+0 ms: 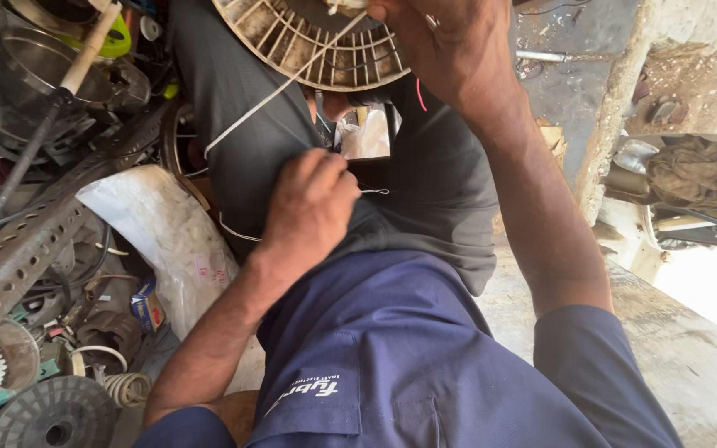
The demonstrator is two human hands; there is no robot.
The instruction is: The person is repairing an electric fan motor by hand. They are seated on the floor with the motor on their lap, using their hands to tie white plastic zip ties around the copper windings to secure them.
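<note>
Here, going from the left, scrap crowds the ground: a perforated metal bar [18, 253], a white sack [168, 236], a coil of cable [126, 386]. The left hand [309, 203] is closed in a pinch on a white cord [280, 87], drawn taut against the dark trousers. The cord runs up to a round slotted fan guard [317, 46], which the right hand [450, 50] grips at the rim. Judging by this, threading or tying is under way; steady tension seems needed. Rough concrete floor [690, 365] lies at right, sunlit.
</note>
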